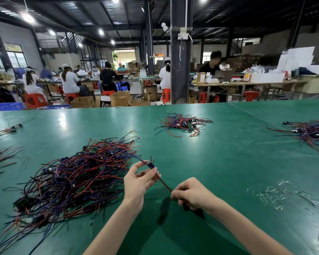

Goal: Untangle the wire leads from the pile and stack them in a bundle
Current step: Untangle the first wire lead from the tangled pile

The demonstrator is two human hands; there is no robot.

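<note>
A long factory hall under a dark steel roof, lamps glaring overhead; a dark pillar (180, 52) stands in the middle of it, and behind it seated workers (68, 80) bend over long benches, on red stools (35, 100), with cardboard boxes (120, 101) on the floor between them. Nearer, a broad green table (228, 162) fills everything below; its top is glossy and catches the lamplight. On it, at the near left, sprawls the big pile (72, 177) of red, black and purple leads with small green boards among them; a smaller heap (182, 123) lies farther off in the middle; another heap (313, 133) runs off the right edge; thin scatterings (9, 128) lie at the far left; bits of clear plastic scrap (271, 196) lie to the near right.

The left hand (138, 181) is raised just beside the big pile's right edge, fingers curled, its thumb and fingertips pinching a small blue part (150, 164) on one wire lead (164, 184); the right hand (191, 196) is closed to a loose fist, pinching the red-and-black end of that same lead; the lead runs straight between the two hands, above the table; its purple strands trail from the blue part back into the big pile.
</note>
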